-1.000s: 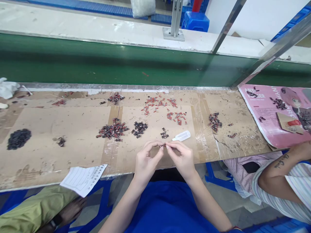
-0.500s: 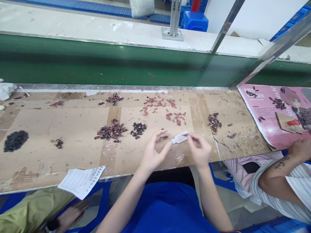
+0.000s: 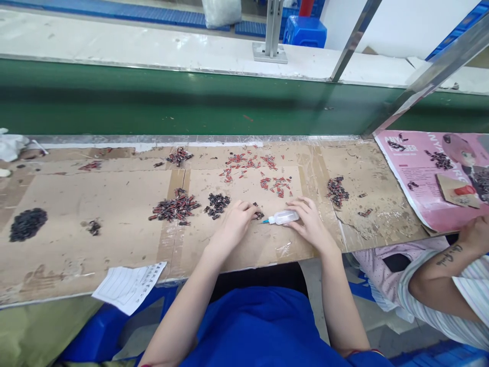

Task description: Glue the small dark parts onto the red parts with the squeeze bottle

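My right hand is closed around the rear end of a clear plastic squeeze bottle. The bottle lies almost level, with its white neck and thin teal tip pointing left. The fingers of my left hand are bent together at a few small dark parts just above the bottle's tip; the fingertips partly hide what they hold. Left of that hand sits a heap of small black parts. Red pointed pieces are scattered beyond both hands.
Cardboard covers the bench. A red-and-black heap, a black heap and another small heap lie around. A paper sheet overhangs the front edge. A co-worker's arm rests at right, near a pink poster.
The bottle now shows its teal tip, and my right hand has shifted its hold to the rear end. My left hand has closed in on the small dark parts. The person at left has drawn back a hand.
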Demonstrator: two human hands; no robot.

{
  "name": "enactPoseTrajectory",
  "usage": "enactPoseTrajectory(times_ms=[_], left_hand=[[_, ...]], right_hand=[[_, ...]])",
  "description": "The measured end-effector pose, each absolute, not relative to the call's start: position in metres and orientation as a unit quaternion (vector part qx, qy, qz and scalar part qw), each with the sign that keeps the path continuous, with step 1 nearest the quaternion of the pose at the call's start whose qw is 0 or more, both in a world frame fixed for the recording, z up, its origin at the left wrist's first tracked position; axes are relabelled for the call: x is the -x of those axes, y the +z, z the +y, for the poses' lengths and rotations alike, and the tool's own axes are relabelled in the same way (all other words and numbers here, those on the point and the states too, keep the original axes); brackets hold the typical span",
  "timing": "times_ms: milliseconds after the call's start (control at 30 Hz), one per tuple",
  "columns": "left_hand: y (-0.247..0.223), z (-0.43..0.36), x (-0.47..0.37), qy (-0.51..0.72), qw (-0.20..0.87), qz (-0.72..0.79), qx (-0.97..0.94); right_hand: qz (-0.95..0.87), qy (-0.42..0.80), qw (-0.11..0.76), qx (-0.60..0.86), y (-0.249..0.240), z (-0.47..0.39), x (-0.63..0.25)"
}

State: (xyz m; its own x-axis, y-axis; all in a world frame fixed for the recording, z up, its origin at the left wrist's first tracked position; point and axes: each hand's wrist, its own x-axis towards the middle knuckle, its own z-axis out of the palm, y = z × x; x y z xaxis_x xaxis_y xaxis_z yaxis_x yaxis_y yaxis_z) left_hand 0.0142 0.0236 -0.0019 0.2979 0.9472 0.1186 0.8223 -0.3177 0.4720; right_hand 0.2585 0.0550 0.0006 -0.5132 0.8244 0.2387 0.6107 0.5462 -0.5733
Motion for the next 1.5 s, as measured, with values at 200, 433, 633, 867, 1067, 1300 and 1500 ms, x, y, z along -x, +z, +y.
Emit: enactPoseTrajectory(times_ms=[200, 433, 633, 867, 1067, 1300, 1500], left_hand=[[-0.004, 0.018, -0.006, 0.209, 0.170, 0.555, -0.787], [-0.014, -0.001, -0.004, 0.322, 0.191, 0.546, -0.749], [-0.029, -0.027, -0.009, 0.400, 0.146, 0.559, -0.711], [-0.032, -0.030, -0.008, 0.396, 0.146, 0.582, -0.695], [-0.027, -0.020, -0.007, 0.362, 0.158, 0.566, -0.724], [-0.022, -0.021, -0.006, 0.317, 0.168, 0.549, -0.755], [-0.024, -0.024, -0.008, 0.353, 0.150, 0.556, -0.737]], right_hand=[[-0.664, 0.379, 0.397, 0.507, 0.005, 0.032, -0.253], [-0.373, 0.560, 0.563, 0.479, -0.003, 0.016, -0.226], [-0.404, 0.558, 0.511, 0.514, -0.002, 0.012, -0.202], [-0.450, 0.472, 0.529, 0.543, -0.003, 0.009, -0.182], [-0.406, 0.444, 0.565, 0.565, -0.012, 0.012, -0.188], [-0.406, 0.451, 0.558, 0.566, -0.011, 0.012, -0.188], [-0.435, 0.441, 0.540, 0.569, -0.003, 0.007, -0.183]])
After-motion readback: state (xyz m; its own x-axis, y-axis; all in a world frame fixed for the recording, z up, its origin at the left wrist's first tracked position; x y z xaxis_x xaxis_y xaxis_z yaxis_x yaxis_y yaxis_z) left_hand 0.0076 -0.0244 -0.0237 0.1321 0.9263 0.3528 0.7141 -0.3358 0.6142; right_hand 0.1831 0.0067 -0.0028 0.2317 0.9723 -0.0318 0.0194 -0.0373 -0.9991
